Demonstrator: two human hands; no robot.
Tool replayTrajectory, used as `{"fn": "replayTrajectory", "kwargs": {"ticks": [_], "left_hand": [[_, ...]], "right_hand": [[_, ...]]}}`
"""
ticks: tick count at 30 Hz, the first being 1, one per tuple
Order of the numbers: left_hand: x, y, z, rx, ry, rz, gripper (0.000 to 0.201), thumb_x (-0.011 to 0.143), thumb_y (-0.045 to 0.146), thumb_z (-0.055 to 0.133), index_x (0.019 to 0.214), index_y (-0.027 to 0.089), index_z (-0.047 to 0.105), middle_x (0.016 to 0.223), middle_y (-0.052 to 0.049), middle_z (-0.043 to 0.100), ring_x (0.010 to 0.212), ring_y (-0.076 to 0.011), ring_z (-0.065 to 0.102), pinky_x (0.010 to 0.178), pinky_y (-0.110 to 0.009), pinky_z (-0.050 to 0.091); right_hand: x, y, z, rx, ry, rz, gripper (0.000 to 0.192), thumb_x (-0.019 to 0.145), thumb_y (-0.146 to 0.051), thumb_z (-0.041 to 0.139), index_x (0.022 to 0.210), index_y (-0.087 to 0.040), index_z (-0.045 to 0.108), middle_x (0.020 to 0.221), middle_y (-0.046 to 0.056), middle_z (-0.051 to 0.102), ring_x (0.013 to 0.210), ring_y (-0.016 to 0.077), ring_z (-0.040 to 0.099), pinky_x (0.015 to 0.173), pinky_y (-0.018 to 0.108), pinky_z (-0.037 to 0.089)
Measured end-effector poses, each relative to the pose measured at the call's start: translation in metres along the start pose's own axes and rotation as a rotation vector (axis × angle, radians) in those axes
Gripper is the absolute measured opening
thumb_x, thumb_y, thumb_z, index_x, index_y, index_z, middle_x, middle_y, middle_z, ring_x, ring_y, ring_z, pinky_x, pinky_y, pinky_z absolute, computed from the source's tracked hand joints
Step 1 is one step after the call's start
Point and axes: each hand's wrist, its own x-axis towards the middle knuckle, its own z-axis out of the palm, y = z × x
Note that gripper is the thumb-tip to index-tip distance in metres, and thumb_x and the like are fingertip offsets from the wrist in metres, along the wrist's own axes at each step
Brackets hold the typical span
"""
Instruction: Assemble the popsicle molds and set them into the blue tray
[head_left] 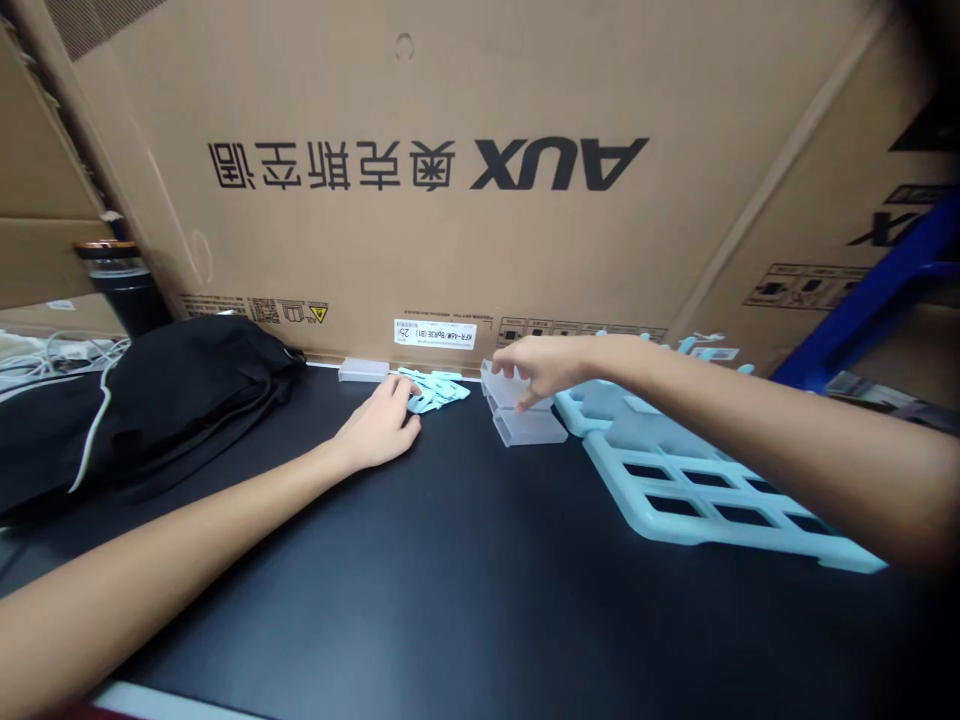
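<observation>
My left hand [381, 425] lies at the edge of a loose pile of light blue plastic pieces [442, 390]. Its thumb stands apart from the fingers, and the fingertips touch the nearest pieces. At the back of the table, my right hand [546, 366] grips a translucent plastic box [504, 388] from above, thumb in front and fingers behind. Just in front of that box, a second translucent box [531, 429] rests flat on the table. Another translucent box [364, 371] lies left of the pile, against the cardboard.
Light blue plastic frames with square openings [641, 500] lie at right, partly under my right forearm. A large cardboard carton [420, 250] walls off the back. Left are a black cloth bag [172, 400], a dark bottle [127, 290] and white cables. A blue metal bar [870, 300] slants at right.
</observation>
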Motion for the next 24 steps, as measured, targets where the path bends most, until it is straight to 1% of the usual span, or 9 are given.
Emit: {"fn": "replayTrajectory", "kwargs": {"ticks": [5, 8, 11, 14, 17, 19, 24], "left_hand": [[-0.0004, 0.0001, -0.0001, 0.009, -0.002, 0.005, 0.027, 0.088, 0.029, 0.045, 0.115, 0.023, 0.046, 0.128, -0.010, 0.047, 0.115, -0.0284, 0.055, 0.096, -0.046, 0.049], [-0.0007, -0.0009, 0.0007, 0.005, -0.005, 0.001, 0.026, 0.089, 0.029, 0.045, 0.114, 0.023, 0.046, 0.128, -0.010, 0.047, 0.114, -0.0284, 0.056, 0.096, -0.047, 0.049], [-0.0007, -0.0018, 0.0013, 0.003, 0.002, 0.017, 0.026, 0.089, 0.028, 0.044, 0.114, 0.023, 0.045, 0.128, -0.010, 0.047, 0.117, -0.0284, 0.054, 0.098, -0.047, 0.048], [-0.0004, -0.0019, 0.0015, 0.014, 0.010, 0.034, 0.025, 0.089, 0.028, 0.044, 0.114, 0.022, 0.045, 0.127, -0.011, 0.047, 0.118, -0.0287, 0.053, 0.099, -0.047, 0.047], [-0.0001, -0.0016, 0.0014, 0.019, 0.002, 0.029, 0.025, 0.089, 0.028, 0.043, 0.113, 0.022, 0.045, 0.127, -0.011, 0.046, 0.116, -0.0282, 0.054, 0.098, -0.047, 0.048], [0.0000, -0.0014, 0.0014, 0.023, -0.003, 0.024, 0.025, 0.090, 0.028, 0.043, 0.114, 0.022, 0.045, 0.127, -0.010, 0.046, 0.115, -0.0281, 0.055, 0.098, -0.047, 0.048], [-0.0002, -0.0010, 0.0011, 0.025, -0.016, 0.016, 0.025, 0.090, 0.029, 0.042, 0.114, 0.023, 0.045, 0.126, -0.010, 0.047, 0.114, -0.0279, 0.055, 0.097, -0.047, 0.048]], "right_hand": [[0.0043, 0.0010, 0.0055, -0.010, -0.022, 0.006, 0.064, 0.065, -0.048, 0.072, 0.118, -0.016, 0.057, 0.113, 0.012, 0.062, 0.095, 0.0265, 0.059, 0.075, 0.036, 0.046], [0.0017, 0.0009, 0.0039, -0.014, -0.028, 0.007, 0.069, 0.063, -0.046, 0.073, 0.123, -0.016, 0.054, 0.115, 0.013, 0.058, 0.094, 0.0266, 0.058, 0.076, 0.037, 0.046], [-0.0006, 0.0001, 0.0000, -0.011, -0.028, -0.003, 0.078, 0.064, -0.046, 0.072, 0.134, -0.023, 0.048, 0.119, 0.013, 0.052, 0.094, 0.0266, 0.058, 0.076, 0.038, 0.046], [0.0004, -0.0001, -0.0030, -0.040, -0.060, -0.012, 0.074, 0.067, -0.047, 0.070, 0.137, -0.031, 0.048, 0.119, 0.011, 0.049, 0.094, 0.0262, 0.057, 0.078, 0.039, 0.045], [0.0031, -0.0002, -0.0038, -0.055, -0.083, -0.020, 0.066, 0.070, -0.048, 0.068, 0.131, -0.028, 0.056, 0.116, 0.011, 0.052, 0.096, 0.0264, 0.057, 0.080, 0.039, 0.045], [0.0044, -0.0003, -0.0036, -0.040, -0.086, -0.027, 0.063, 0.071, -0.045, 0.068, 0.129, -0.025, 0.058, 0.115, 0.012, 0.055, 0.097, 0.0263, 0.057, 0.079, 0.037, 0.045], [0.0028, 0.0005, -0.0034, -0.011, -0.080, -0.036, 0.064, 0.069, -0.041, 0.070, 0.129, -0.023, 0.056, 0.116, 0.012, 0.057, 0.099, 0.0265, 0.058, 0.079, 0.036, 0.046]]}}
